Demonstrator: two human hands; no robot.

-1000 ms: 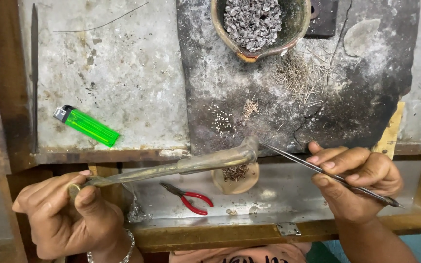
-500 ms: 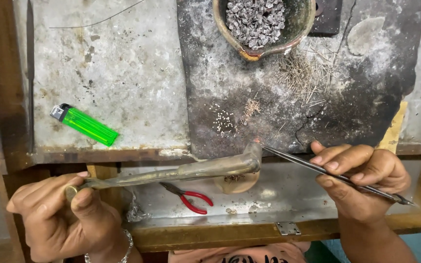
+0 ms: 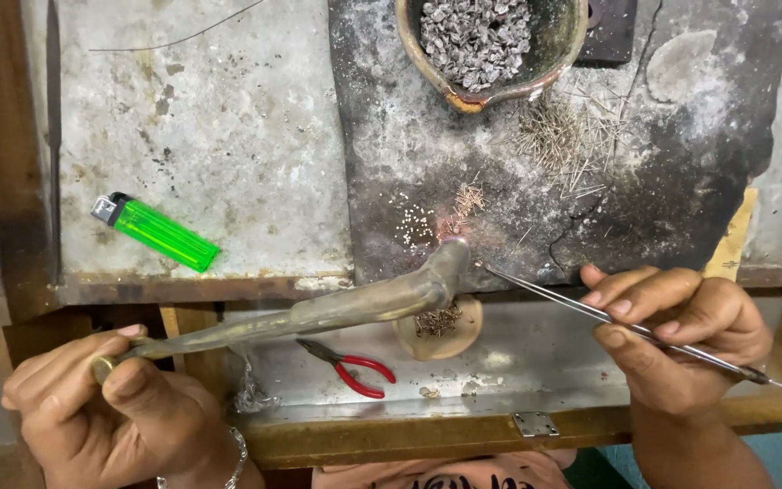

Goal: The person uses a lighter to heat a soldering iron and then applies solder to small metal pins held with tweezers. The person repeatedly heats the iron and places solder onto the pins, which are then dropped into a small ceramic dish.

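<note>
Left hand, at 8 o'clock in the head view: fingers and thumb closed around the narrow end of a bent metal blowpipe. Pipe runs toward 2 o'clock; its curved tip sits at the front edge of the dark scorched slab, with a small glow at the tip, beside a patch of tiny pale beads and short wire bits.

Right hand, at 4 o'clock: thumb and fingers pinched on long thin tweezers. Tweezer point aims toward 10 o'clock and ends just beside the pipe tip.

Below the pipe tip: a small round dish holding fine bits, and red-handled pliers lying on the lower tray.

On the counter, at 9 o'clock: green lighter. At 12 o'clock: clay bowl of grey granules. At 1 o'clock: loose heap of thin wire pieces.
</note>
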